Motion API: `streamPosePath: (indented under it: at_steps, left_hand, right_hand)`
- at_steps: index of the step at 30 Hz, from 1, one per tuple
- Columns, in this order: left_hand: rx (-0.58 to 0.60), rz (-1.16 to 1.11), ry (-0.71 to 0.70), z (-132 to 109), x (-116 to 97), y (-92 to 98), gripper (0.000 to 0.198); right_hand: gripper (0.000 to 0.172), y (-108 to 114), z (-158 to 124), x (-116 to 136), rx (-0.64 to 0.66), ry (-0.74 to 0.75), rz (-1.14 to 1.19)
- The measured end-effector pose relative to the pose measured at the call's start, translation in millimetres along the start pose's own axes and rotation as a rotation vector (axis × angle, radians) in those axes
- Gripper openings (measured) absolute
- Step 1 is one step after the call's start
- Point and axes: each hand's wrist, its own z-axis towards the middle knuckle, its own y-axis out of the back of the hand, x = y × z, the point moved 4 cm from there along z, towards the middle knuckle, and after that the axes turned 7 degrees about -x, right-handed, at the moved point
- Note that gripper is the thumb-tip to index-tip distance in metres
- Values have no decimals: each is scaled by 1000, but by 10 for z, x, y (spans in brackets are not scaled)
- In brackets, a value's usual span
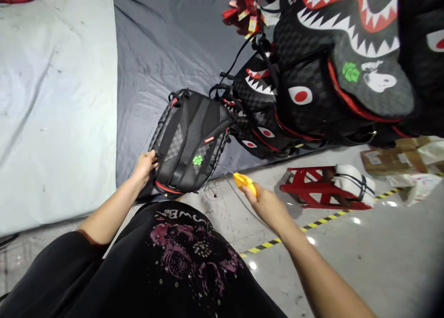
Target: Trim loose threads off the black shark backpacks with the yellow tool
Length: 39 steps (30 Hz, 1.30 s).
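A black and grey checkered backpack [189,144] lies on the grey cloth with its padded back and straps facing up. It carries a green patch and a small red label. My left hand [144,169] is closed on its lower left edge, where a thin black strap shows at the fingers. To the right of the backpack, my right hand [265,202] grips a yellow hand tool [244,183] with a thin, faint tip toward the bag. The tip appears apart from the bag. A thin cord seems to run below the tool; its exact kind I cannot make out.
Several shark-mouth backpacks [305,72] are piled at the right, with red tags [248,12] behind. A red stool [312,187] with a white bundle stands on the floor near cardboard boxes [388,160] and yellow-black tape [322,221]. White sheeting [55,100] covers the left.
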Motion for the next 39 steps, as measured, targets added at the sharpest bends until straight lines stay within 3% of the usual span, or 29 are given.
streamPosePath:
  at_steps: [2, 6, 10, 14, 16, 22, 25, 29, 33, 35, 39]
  left_hand:
    - [41, -85, 219, 127, 6, 39, 20]
    - [222, -221, 444, 179, -1, -125, 31]
    - [417, -247, 555, 71, 187, -329, 43]
    - [615, -265, 558, 53, 348, -399, 51]
    - [682, -262, 550, 93, 338, -369, 58]
    - [767, -216, 605, 141, 210, -295, 75]
    - [795, -198, 630, 139, 213, -322, 81]
    - [802, -186, 628, 153, 250, -357, 83]
    - [704, -265, 493, 199, 221, -336, 76]
    - [713, -297, 455, 222, 211, -325, 76]
    - [780, -268, 545, 289, 277, -317, 78]
  right_hand:
    - [41, -276, -200, 108, 63, -16, 30]
    - [42, -751, -425, 370, 82, -71, 21]
    - [39, -1066, -344, 803, 14, -74, 46]
    - [37, -1249, -174, 1223, -43, -13, 140]
    - [37, -1316, -157, 1254, -77, -30, 152]
    - [43, -1435, -166, 975, -184, -293, 163]
    - [41, -1422, 27, 1104, -227, -306, 219]
    - [36, -1444, 301, 1286, -183, -293, 227]
    - [33, -1478, 406, 1279, -159, -285, 230]
    - [33, -1480, 428, 1262, -153, -287, 227]
    - [32, -1447, 437, 1236, -143, -290, 225]
